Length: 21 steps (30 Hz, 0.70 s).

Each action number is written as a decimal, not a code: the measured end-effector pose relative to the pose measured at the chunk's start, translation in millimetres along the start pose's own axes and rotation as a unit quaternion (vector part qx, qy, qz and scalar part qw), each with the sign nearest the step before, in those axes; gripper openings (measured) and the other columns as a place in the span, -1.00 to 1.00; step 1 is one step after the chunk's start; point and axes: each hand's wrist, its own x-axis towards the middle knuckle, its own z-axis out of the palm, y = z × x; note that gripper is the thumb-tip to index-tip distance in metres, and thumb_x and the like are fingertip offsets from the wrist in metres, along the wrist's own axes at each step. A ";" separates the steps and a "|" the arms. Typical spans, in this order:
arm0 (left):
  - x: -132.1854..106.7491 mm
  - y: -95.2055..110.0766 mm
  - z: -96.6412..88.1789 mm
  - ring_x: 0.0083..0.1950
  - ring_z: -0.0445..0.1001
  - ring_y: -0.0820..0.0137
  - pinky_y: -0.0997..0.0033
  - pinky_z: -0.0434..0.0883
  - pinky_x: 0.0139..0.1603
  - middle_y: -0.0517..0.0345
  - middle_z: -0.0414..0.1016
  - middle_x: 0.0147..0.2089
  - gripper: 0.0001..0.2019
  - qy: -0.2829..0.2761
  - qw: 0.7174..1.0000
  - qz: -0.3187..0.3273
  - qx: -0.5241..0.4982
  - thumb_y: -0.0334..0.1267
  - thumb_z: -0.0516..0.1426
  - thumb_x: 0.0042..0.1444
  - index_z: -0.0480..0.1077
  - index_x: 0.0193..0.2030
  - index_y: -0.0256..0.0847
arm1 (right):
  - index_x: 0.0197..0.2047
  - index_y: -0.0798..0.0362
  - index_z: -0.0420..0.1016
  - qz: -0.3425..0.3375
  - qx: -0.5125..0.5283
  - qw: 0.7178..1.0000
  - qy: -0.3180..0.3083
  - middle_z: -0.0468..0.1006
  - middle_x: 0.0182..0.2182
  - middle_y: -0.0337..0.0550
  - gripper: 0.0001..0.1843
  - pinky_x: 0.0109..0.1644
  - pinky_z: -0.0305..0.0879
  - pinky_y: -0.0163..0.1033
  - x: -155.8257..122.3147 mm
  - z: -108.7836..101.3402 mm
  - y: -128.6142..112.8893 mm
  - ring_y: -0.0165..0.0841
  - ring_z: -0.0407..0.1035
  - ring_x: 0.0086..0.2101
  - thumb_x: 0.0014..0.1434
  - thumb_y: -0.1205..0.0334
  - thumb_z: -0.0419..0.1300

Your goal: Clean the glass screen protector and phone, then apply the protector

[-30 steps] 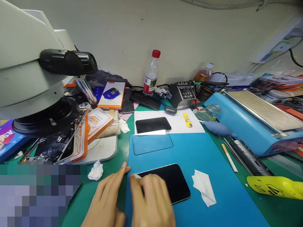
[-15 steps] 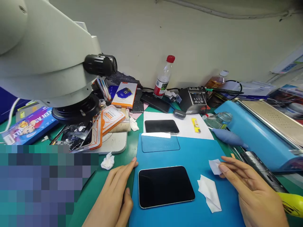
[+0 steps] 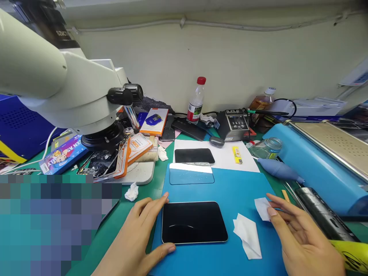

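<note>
A smartphone (image 3: 194, 223) with a dark screen lies flat on the blue mat (image 3: 135, 264). My left hand (image 3: 143, 230) spans its left end, with a fingertip at the upper corner and the thumb at the lower corner. Between the thumb and fingers of my right hand (image 3: 299, 234) is a small white wipe (image 3: 262, 209), held above the mat's right side. A second, folded white wipe (image 3: 247, 236) lies between the phone and that hand. Behind the phone rests a clear screen protector (image 3: 191, 176) with a dark border.
Another dark phone (image 3: 194, 156) and a yellow packet (image 3: 237, 155) lie on white paper. A microscope (image 3: 83, 92) overhangs boxes at left. A crumpled tissue (image 3: 131, 192) sits near my left hand. At right are an air blower (image 3: 278, 170) and a blue machine (image 3: 313, 165).
My left hand has moved onto the phone's left end, its thumb now at the lower corner. The phone has turned slightly and sits straighter. My right hand still holds its wipe. The view tilted up.
</note>
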 end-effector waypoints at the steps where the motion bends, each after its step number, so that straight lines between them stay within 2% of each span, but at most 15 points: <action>1: 0.3 1.5 -3.2 0.46 0.47 -0.01 -0.17 0.54 0.39 -0.02 0.46 0.46 -0.12 -0.006 1.000 -0.002 0.005 -0.28 0.30 0.35 0.02 0.67 0.29 | 0.17 -0.12 0.67 -0.012 -0.010 1.000 0.001 0.69 0.15 -0.05 -0.26 0.21 0.51 0.20 0.9 -0.4 1.4 0.07 0.60 0.08 0.13 -0.45 0.30; 4: 4.8 9.4 -16.9 0.44 0.52 0.02 -0.04 0.58 0.35 0.00 0.47 0.49 -0.08 -0.043 0.999 0.012 0.022 -0.25 0.35 0.32 0.00 0.68 0.27 | 0.15 -0.15 0.69 -0.048 -0.040 0.998 0.007 0.64 0.20 -0.04 -0.30 0.21 0.47 0.32 2.6 -0.4 -0.4 0.10 0.58 0.07 0.18 -0.43 0.22; 6: 13.0 16.1 -26.0 0.44 0.54 0.02 0.03 0.60 0.32 0.01 0.48 0.50 -0.06 -0.044 0.998 0.020 0.036 -0.20 0.36 0.32 -0.04 0.69 0.23 | 0.14 -0.13 0.70 -0.066 -0.047 0.997 0.017 0.59 0.25 -0.01 -0.30 0.30 0.39 0.38 2.8 0.3 -5.2 0.16 0.52 0.17 0.19 -0.42 0.19; 8: 26.4 21.8 -32.6 0.40 0.58 0.04 0.04 0.61 0.28 -0.03 0.51 0.48 -0.22 -0.007 0.998 0.017 0.062 -0.12 0.25 0.44 0.00 0.68 0.12 | 0.15 -0.07 0.69 -0.080 -0.040 0.996 0.027 0.56 0.28 0.04 -0.28 0.40 0.30 0.39 2.2 1.1 -10.3 0.20 0.40 0.30 0.20 -0.41 0.16; 10: 44.0 24.9 -35.6 0.41 0.56 0.03 -0.03 0.56 0.34 -0.07 0.49 0.48 -0.38 0.008 0.997 0.024 0.076 -0.11 0.14 0.53 0.10 0.64 0.02 | 0.17 -0.03 0.67 -0.089 -0.031 0.995 0.033 0.55 0.29 0.06 -0.26 0.47 0.22 0.37 1.4 1.4 -13.8 0.19 0.31 0.38 0.22 -0.40 0.15; 13: 72.6 24.5 -34.1 0.48 0.48 0.02 -0.11 0.46 0.44 -0.10 0.41 0.54 -0.41 0.010 0.995 0.044 0.092 -0.16 0.12 0.53 0.12 0.62 -0.05 | 0.18 -0.02 0.66 -0.092 -0.020 0.995 0.032 0.54 0.29 0.09 -0.25 0.50 0.18 0.41 0.4 1.0 -15.6 0.19 0.31 0.38 0.23 -0.41 0.14; 15: 88.9 22.4 -30.6 0.53 0.42 0.02 -0.12 0.41 0.49 -0.11 0.33 0.60 -0.34 0.001 0.993 0.060 0.100 -0.17 0.21 0.49 0.10 0.63 -0.05 | 0.18 -0.03 0.66 -0.087 -0.016 0.996 0.022 0.53 0.29 0.11 -0.22 0.45 0.22 0.47 0.2 0.4 -15.8 0.23 0.37 0.33 0.21 -0.45 0.14; 17: 101.0 20.7 -26.6 0.51 0.42 -0.05 -0.21 0.44 0.45 -0.18 0.32 0.59 -0.30 -0.001 0.991 0.072 0.112 -0.14 0.30 0.43 0.16 0.60 -0.08 | 0.17 -0.05 0.68 -0.074 -0.012 0.997 0.008 0.50 0.31 0.13 -0.18 0.39 0.29 0.52 0.3 -0.2 -16.6 0.27 0.43 0.26 0.18 -0.50 0.14; 19: 108.9 20.0 -23.7 0.43 0.48 -0.04 -0.26 0.49 0.38 -0.15 0.37 0.53 -0.40 -0.002 0.988 0.086 0.126 -0.11 0.31 0.43 0.30 0.51 -0.10 | 0.17 -0.07 0.68 -0.054 -0.009 0.998 -0.008 0.47 0.34 0.11 -0.13 0.35 0.31 0.56 0.6 -1.0 -18.5 0.30 0.45 0.22 0.12 -0.56 0.14; 21: 113.6 20.4 -22.4 0.35 0.54 0.00 -0.23 0.53 0.31 -0.11 0.43 0.47 -0.51 -0.003 0.985 0.102 0.141 -0.09 0.30 0.44 0.40 0.43 -0.12 | 0.17 -0.08 0.68 -0.029 -0.004 0.999 -0.021 0.44 0.37 0.09 -0.06 0.32 0.32 0.58 0.8 -2.0 -21.0 0.33 0.45 0.20 0.05 -0.63 0.13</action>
